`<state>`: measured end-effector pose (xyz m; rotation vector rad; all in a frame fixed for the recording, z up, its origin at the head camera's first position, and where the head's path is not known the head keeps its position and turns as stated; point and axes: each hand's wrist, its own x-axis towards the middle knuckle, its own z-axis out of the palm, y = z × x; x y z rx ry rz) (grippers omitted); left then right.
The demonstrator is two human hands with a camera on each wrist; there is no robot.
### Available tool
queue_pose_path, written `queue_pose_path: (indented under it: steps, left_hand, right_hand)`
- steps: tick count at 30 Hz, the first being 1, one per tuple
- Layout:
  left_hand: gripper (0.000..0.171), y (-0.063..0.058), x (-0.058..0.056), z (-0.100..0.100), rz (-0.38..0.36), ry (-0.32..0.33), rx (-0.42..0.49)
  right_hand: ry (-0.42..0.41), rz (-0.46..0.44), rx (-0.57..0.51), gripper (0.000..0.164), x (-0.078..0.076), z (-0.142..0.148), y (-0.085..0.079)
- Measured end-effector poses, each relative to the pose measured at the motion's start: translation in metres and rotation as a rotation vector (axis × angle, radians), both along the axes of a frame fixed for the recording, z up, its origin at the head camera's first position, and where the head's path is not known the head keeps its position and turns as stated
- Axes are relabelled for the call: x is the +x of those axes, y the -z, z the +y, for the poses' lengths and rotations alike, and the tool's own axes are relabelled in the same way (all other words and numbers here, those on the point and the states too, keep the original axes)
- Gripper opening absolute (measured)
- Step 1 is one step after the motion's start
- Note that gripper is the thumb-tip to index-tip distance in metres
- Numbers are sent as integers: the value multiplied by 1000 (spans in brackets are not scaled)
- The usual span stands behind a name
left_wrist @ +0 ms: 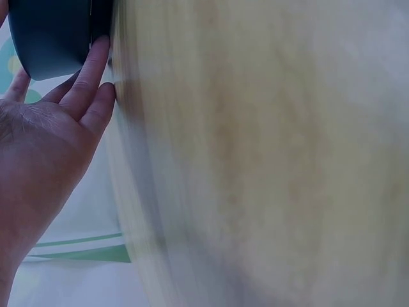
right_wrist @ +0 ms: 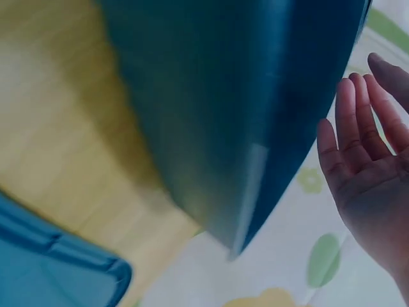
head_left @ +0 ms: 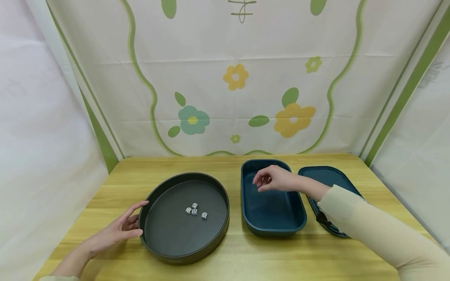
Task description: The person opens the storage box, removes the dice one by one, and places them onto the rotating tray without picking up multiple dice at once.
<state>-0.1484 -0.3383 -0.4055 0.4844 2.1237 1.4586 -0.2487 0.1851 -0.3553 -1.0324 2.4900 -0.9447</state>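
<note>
Several white dice with dark pips (head_left: 194, 212) lie grouped near the middle of a dark round pan (head_left: 175, 245). My left hand (head_left: 114, 230) touches the pan's left side, thumb and index finger spread along the rim; the left wrist view has its fingers (left_wrist: 96, 70) near straight against the outer wall. Over a deep blue rectangular container (head_left: 274, 229), my right hand (head_left: 277, 178) hovers with loosely bent fingers. No held thing can be made out in the right wrist view, where the fingers (right_wrist: 348, 118) stand beside the container's rim.
A blue lid (head_left: 325, 175) with a dark clip lies right of the container, partly under my right forearm. All stand on a wooden table (head_left: 235, 257). A white cloth (head_left: 211, 78) with printed flowers hangs behind, and white sheets flank both sides.
</note>
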Motion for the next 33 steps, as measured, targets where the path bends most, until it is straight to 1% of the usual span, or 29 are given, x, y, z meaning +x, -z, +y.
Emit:
queue_pose_path:
  steps: [3, 8, 11, 15, 18, 22, 23, 29, 31, 33]
  left_hand:
    - [74, -1, 0, 0, 3, 1, -7]
    - [74, -2, -1, 0, -2, 0, 2]
    - [74, -2, 0, 0, -6, 2, 16]
    - [75, -1, 0, 1, -17, -6, 17]
    - [74, 0, 0, 2, -19, -11, 14]
    - [75, 1, -1, 1, -24, -16, 18]
    - [75, 1, -1, 1, -18, -9, 28]
    - [73, 1, -1, 2, 11, 6, 41]
    - [74, 1, 0, 3, 1, -12, 27]
    - [74, 1, 0, 2, 0, -13, 22]
  right_hand:
    - [22, 2, 10, 22, -2, 12, 8]
    - [70, -14, 33, 34, -7, 22, 23]
    - [90, -23, 53, 40, -12, 23, 30]
    - [87, -28, 79, 47, -19, 20, 38]
    - [87, -47, 89, 49, -22, 18, 40]
    - [92, -55, 79, 47, -22, 15, 41]
    - [90, -52, 73, 46, -22, 15, 42]
    - [62, -43, 60, 31, -24, 14, 47]
    - [41, -41, 68, 26, -24, 13, 49]
    - [20, -39, 74, 22, -24, 12, 50]
